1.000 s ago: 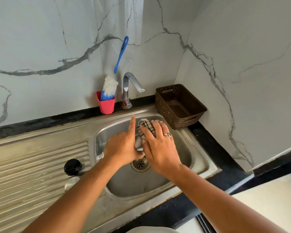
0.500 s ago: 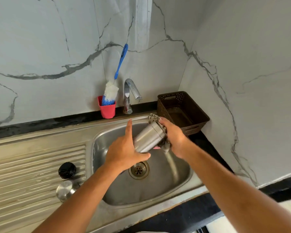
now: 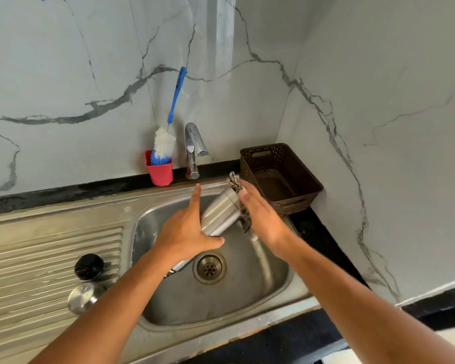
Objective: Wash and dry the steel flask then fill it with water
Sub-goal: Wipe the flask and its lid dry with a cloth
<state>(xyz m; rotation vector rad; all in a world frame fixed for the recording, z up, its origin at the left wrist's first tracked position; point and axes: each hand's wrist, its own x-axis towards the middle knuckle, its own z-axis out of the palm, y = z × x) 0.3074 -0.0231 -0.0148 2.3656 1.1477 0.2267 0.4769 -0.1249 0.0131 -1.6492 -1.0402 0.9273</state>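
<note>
The steel flask (image 3: 221, 214) hangs tilted over the sink basin (image 3: 221, 334), its upper end pointing toward the back right. My left hand (image 3: 184, 232) grips its lower end, thumb underneath and index finger stretched out straight. A checked cloth (image 3: 233, 181) is wrapped over the flask's upper end, and my right hand (image 3: 260, 214) holds it there against the metal. A loose end of the cloth hangs below my right palm. The flask's mouth is hidden by the cloth and hand.
A black cap (image 3: 89, 266) and a steel lid (image 3: 83, 300) lie on the ribbed drainboard at left. The tap (image 3: 195, 145) stands behind the basin, with no water seen running. A red cup (image 3: 160, 172) holds a blue bottle brush (image 3: 164, 145). A brown basket (image 3: 307, 185) sits at back right.
My right hand slid the cloth from the flask's body up to its upper end, baring the steel side. The flask tipped more toward the back right; my left hand kept its hold.
</note>
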